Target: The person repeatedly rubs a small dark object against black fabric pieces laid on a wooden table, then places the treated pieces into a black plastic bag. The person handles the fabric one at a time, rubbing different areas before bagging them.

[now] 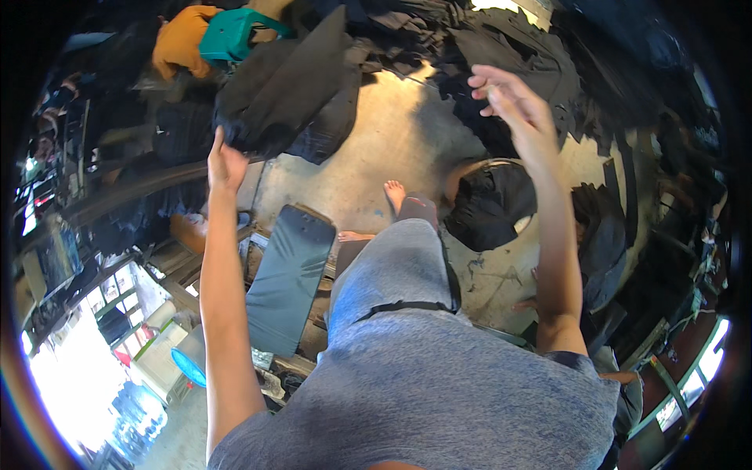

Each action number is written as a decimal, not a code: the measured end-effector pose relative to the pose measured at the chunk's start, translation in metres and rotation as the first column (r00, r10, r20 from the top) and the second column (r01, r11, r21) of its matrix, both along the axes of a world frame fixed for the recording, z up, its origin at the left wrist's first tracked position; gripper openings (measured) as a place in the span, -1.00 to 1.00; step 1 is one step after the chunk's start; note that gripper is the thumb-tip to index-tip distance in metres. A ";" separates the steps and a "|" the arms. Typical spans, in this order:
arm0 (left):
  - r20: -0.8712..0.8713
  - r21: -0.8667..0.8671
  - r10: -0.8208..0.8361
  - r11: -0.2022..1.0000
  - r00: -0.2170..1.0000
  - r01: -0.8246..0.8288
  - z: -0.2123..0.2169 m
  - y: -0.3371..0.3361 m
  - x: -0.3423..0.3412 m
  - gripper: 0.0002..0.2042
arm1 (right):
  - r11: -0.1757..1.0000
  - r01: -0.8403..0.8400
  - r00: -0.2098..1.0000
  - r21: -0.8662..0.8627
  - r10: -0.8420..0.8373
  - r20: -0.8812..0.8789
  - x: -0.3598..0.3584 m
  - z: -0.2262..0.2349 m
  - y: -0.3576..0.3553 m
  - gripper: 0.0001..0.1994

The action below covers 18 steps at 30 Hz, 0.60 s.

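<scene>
My left hand (225,164) is stretched out to the left and grips the edge of a large dark cloth (294,94), which hangs spread out in the air in front of me. My right hand (513,106) is raised at the upper right with its fingers apart and nothing in it, over a heap of dark garments (470,39). My grey shirt and raised knee fill the lower middle, with a bare foot (395,192) on the floor beyond.
A basket (493,205) with dark cloth stands right of my leg. A padded dark bench (288,274) sits to the left. An orange garment (182,41) and a teal plastic stool (235,33) lie at the top left. Another person (607,235) sits at the right.
</scene>
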<state>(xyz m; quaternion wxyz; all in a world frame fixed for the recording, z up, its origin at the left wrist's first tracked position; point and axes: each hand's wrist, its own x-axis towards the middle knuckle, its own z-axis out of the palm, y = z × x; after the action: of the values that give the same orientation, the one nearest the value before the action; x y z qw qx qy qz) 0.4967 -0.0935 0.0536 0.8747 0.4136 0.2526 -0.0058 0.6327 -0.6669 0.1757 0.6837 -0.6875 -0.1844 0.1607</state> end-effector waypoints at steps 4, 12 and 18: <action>-0.504 0.572 0.452 0.813 0.736 -0.107 -0.044 0.017 -0.115 -0.34 | 0.795 0.298 0.733 -0.528 -0.545 -0.407 0.003 -0.244 -0.076 -0.66; -0.484 0.841 0.434 -0.007 0.759 0.541 0.000 -0.130 -0.289 -0.56 | -0.096 -0.561 0.828 -0.822 -0.036 -0.560 -0.143 -0.448 -0.178 -0.50; -0.327 0.871 0.200 -0.316 0.924 0.377 0.034 -0.208 -0.258 -0.38 | -0.301 -0.438 0.849 -0.847 0.171 -0.500 -0.157 -0.437 -0.185 -0.60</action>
<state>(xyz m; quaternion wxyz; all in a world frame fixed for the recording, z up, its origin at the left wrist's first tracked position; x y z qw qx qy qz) 0.2391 -0.3018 0.0881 0.1075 0.9555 0.2686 0.0574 0.4754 -0.8519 -0.2609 -0.1510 -0.8616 -0.1046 0.4732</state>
